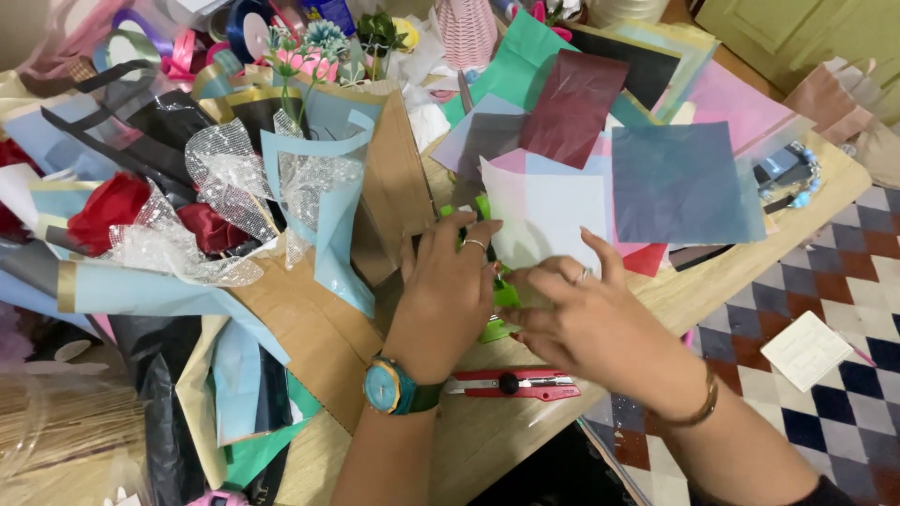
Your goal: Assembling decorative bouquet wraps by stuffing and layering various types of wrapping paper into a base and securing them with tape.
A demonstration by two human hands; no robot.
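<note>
Pale sheet (548, 215) | left hand (445, 300) fingers pinch edge | right hand (586, 323) fingers curled gripping it

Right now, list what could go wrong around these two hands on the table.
1. The red utility knife lies just beside the left hand and right hand; a wrist could brush it, though I cannot tell whether its blade is out.
2. The pale translucent sheet both hands pinch looks thin and may crease or tear.
3. The blue sheet lies loose near the table edge and might slide off.
</note>
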